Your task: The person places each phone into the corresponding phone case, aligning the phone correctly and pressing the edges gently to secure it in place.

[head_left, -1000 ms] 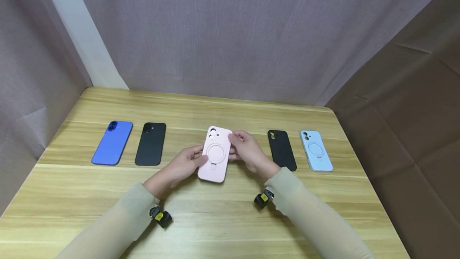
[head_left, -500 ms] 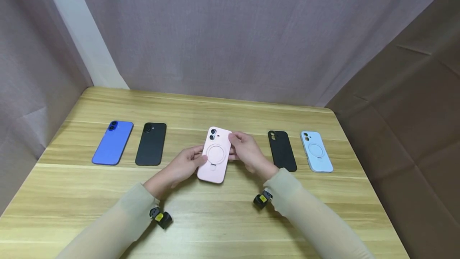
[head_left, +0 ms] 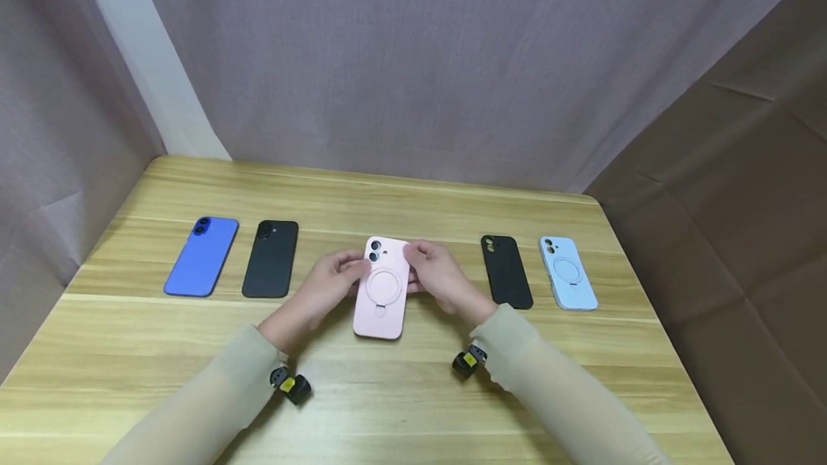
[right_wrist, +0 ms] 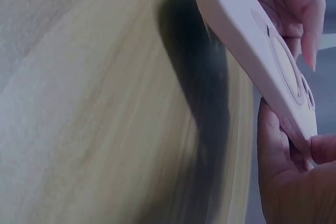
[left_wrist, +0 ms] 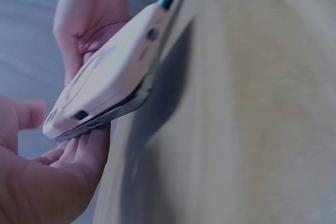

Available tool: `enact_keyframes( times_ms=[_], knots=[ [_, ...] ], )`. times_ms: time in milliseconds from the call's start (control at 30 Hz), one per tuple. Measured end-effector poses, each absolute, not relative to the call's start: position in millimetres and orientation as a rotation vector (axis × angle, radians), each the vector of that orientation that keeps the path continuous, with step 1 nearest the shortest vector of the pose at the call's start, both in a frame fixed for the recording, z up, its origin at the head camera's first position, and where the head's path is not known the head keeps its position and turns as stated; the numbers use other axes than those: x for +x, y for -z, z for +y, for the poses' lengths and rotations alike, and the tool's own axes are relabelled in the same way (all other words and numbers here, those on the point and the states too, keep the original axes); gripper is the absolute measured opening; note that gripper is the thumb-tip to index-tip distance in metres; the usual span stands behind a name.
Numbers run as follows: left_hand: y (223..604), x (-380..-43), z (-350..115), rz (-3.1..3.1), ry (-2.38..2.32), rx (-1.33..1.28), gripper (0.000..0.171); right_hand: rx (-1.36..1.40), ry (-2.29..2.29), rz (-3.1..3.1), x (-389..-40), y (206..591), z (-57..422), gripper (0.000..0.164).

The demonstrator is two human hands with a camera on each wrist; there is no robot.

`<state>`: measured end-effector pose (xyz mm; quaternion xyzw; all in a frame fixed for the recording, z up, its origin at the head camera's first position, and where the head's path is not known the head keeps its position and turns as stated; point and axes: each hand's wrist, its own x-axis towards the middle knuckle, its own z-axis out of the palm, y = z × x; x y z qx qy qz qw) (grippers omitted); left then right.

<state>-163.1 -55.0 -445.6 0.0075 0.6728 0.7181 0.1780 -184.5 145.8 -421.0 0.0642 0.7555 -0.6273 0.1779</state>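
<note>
A phone in a pink case point(head_left: 380, 314) is held tilted over the middle of the table, with the case's ring and the camera lenses facing up. Along one corner in the left wrist view, the phone's dark edge point(left_wrist: 123, 108) shows below the case rim. My left hand point(head_left: 332, 282) has its fingers under the phone's left side, its thumb raised close to the case. My right hand point(head_left: 442, 278) pinches the upper right corner, thumb point(right_wrist: 323, 148) on the case and fingers beneath. The phone's screen side is hidden.
On the wooden table point(head_left: 388, 407), a blue phone point(head_left: 202, 260) and a black phone point(head_left: 271, 264) lie at the left. A black case point(head_left: 507, 275) and a light blue ring case point(head_left: 568, 275) lie at the right. Curtains point(head_left: 388, 77) hang behind.
The phone in the pink case has shifted slightly left and toward me. My left hand has moved from its lower left edge up to near the camera cutouts. The right hand keeps its corner.
</note>
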Motion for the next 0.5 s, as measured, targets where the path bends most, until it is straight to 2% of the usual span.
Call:
enact_keyframes(
  times_ms=[267, 500],
  knots=[
    [436.7, -170.1, -59.9, 1.996, -2.004, -0.117, 0.038, 0.089, 1.745, 2.126, -180.9, 416.9, 138.6, 0.028],
    [435.0, -169.9, -60.7, 2.052, -2.006, -0.131, 0.03, 0.086, 1.738, 2.123, -180.7, 413.3, 136.4, 0.029]
  ],
)
